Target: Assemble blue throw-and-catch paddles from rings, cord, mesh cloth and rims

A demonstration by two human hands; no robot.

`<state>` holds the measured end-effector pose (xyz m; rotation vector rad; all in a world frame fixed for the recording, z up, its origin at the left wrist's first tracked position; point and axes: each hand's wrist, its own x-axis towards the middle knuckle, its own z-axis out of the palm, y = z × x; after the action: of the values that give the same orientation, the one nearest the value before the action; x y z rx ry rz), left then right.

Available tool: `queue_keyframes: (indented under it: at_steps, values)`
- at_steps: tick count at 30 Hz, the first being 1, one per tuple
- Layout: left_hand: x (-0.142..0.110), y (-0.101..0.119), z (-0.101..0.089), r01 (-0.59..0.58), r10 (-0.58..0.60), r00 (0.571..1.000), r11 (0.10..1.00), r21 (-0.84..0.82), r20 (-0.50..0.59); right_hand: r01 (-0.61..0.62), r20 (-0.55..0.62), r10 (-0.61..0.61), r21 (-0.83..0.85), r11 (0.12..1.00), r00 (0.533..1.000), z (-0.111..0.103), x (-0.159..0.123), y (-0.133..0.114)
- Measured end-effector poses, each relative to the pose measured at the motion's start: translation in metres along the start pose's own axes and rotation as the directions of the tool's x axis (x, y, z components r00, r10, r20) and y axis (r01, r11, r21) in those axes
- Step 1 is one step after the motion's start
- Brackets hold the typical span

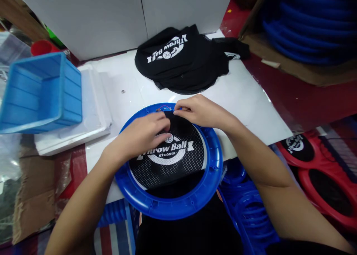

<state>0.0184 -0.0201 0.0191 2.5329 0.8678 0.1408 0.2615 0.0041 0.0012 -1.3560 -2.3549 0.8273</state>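
Note:
A blue plastic ring (167,208) lies across the table's front edge, close to my body. Inside it is a black mesh fabric (192,158) printed "Throw Ball", which leaves a dark gap along the ring's near side. My right hand (199,111) pinches at the fabric's far edge, against the ring's inner rim; the exact grip is partly hidden. Just left of those fingertips, thin red wires (164,108) run along the ring. My left hand (149,132) rests over the fabric's left part, fingers bent, with thumb and fingers apart.
Black printed fabric pieces (181,61) lie piled behind the ring on the white table (251,102). A blue bin (69,87) sits on white foam at the left. Blue rings (309,28) fill a carton at the right. Red printed discs (329,188) lie lower right.

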Motion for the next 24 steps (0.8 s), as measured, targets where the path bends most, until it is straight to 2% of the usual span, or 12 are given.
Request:
queue_keyframes:
  at_steps: [2, 4, 10, 19, 24]
  values:
    - [0.007, -0.006, 0.003, 0.042, -0.03, 0.973, 0.998, 0.047, -0.231, 0.018, 0.002, -0.018, 0.005, 1.0, 1.0, -0.001, 0.0, 0.001]
    - [0.013, -0.01, 0.007, 0.061, -0.026, 0.946, 0.993, 0.099, -0.324, 0.046, 0.007, -0.046, 0.0, 0.999, 0.999, -0.003, -0.001, 0.0]
    - [0.021, -0.015, 0.009, 0.041, -0.008, 0.962, 0.992, 0.116, -0.273, 0.143, 0.076, -0.142, -0.007, 0.99, 0.987, -0.007, -0.003, 0.0]
    - [0.03, -0.016, -0.007, -0.065, 0.076, 0.99, 0.993, 0.094, -0.122, 0.153, 0.215, -0.163, 0.062, 0.986, 0.963, -0.015, -0.005, 0.0]
    - [0.032, -0.016, -0.002, -0.102, 0.108, 0.988, 0.993, 0.058, -0.113, 0.117, 0.146, -0.128, 0.081, 0.99, 0.981, -0.014, -0.004, 0.0]
